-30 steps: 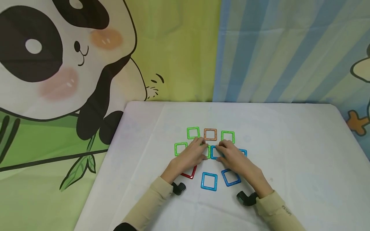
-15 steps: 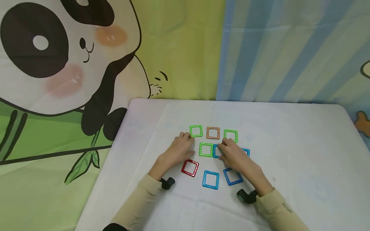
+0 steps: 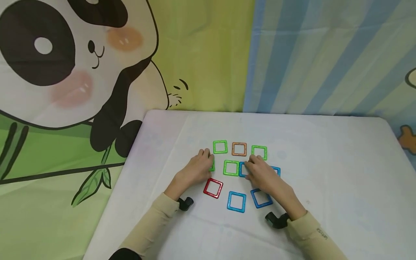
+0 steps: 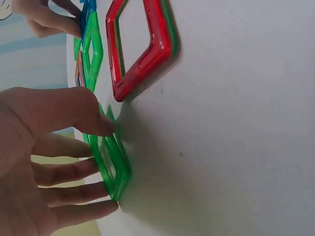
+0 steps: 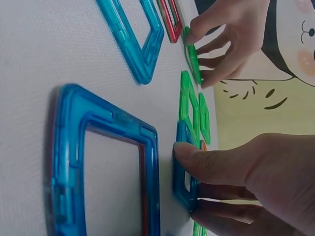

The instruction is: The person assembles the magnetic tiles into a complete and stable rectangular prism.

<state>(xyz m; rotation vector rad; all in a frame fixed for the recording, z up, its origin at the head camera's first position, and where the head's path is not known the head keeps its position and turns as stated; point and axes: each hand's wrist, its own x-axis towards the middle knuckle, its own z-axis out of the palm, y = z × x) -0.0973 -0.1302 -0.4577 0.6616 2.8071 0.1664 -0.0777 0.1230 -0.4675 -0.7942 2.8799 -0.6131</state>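
My left hand (image 3: 195,168) pinches a green square magnetic tile (image 4: 118,167) between thumb and fingers, at the left of the middle row; in the head view the hand hides most of this tile. In the right wrist view, my right hand (image 5: 246,182) grips a blue square magnetic tile (image 5: 181,167) with thumb on one side and fingers on the other. Edge to edge with that blue tile is a second green tile (image 3: 231,168), lying between the two hands. Another blue tile (image 3: 277,171) peeks out right of my right hand.
Behind, a green tile (image 3: 220,147), an orange tile (image 3: 239,149) and another green tile (image 3: 259,152) form a row. Closer lie a red tile (image 3: 213,188), a light blue tile (image 3: 236,202) and a darker blue tile (image 3: 261,198). All rest on the white-covered table (image 3: 341,180).
My left hand has left the middle green tile, moved left and taken hold of the green tile there. My right hand stays on its blue tile. The head view has shifted slightly.
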